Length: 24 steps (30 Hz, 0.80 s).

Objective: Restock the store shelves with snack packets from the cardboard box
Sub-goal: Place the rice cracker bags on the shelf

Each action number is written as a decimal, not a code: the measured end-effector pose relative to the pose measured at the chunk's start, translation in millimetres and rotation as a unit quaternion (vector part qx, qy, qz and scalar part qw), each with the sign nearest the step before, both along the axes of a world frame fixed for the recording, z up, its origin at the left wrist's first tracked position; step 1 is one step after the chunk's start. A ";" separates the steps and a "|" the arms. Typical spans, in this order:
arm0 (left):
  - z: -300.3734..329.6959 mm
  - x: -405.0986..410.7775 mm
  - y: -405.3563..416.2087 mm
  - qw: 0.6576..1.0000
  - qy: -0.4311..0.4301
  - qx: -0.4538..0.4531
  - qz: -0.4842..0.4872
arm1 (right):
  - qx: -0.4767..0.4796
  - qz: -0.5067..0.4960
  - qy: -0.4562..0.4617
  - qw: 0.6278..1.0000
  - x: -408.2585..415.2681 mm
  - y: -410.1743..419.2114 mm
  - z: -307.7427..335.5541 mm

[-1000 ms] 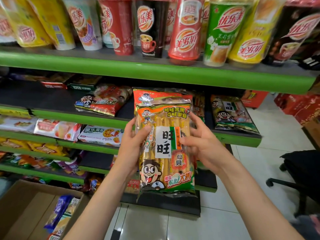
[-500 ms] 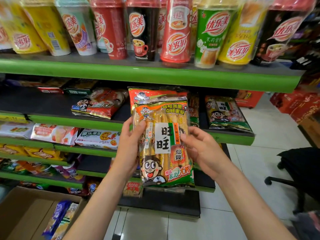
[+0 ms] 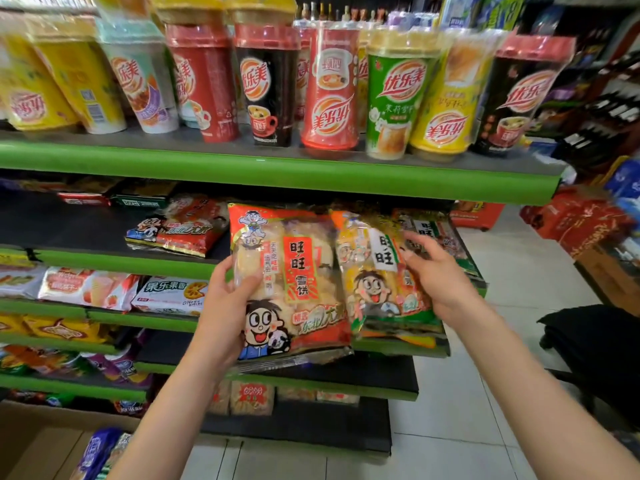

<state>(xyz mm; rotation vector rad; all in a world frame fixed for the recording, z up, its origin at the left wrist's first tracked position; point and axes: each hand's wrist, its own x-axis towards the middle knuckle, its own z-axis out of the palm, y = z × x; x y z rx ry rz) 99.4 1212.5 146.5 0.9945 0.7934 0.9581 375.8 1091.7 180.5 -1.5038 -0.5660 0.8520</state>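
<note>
Green-edged store shelves [image 3: 277,174] are seen filling the frame, with pale floor tiles [image 3: 519,271] at 3 o'clock. On the top shelf a row of tall drink cups [image 3: 332,88] is stood from 10 to 2 o'clock. At centre, two snack packets are held in front of the second shelf. A red packet [image 3: 294,282] is gripped along its left edge by the left hand [image 3: 228,306], thumb laid over the front and fingers hidden behind. At 3 o'clock of it, just beside and slightly overlapping, a yellow-green packet [image 3: 384,275] is held by the right hand [image 3: 440,278]; the thumb and fingertips are pressed on its right front, and the remaining fingers are loosely curled. Whether this packet is resting on the shelf edge cannot be told. A similar red packet [image 3: 180,230] is seen lying on the second shelf at 10 o'clock of the hands. Other packets [image 3: 104,289] are laid on the lower shelves at 9 o'clock. A cardboard box [image 3: 38,441] is seen at 7 o'clock on the floor, with a blue packet [image 3: 95,452] inside. A dark chair [image 3: 595,344] is visible at 4 o'clock.
</note>
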 end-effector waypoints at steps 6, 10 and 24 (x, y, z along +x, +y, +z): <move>0.9 -16.9 9.4 0.999 0.027 0.015 0.023 | -0.044 -0.089 -0.147 0.984 59.7 49.3 23.3; 4.0 -21.2 8.3 0.999 0.039 0.024 0.017 | -0.184 -0.071 -0.248 0.948 76.6 78.3 26.7; 5.3 -26.4 10.8 0.999 0.023 0.022 0.010 | -0.290 0.124 -0.540 0.781 54.0 98.2 1.9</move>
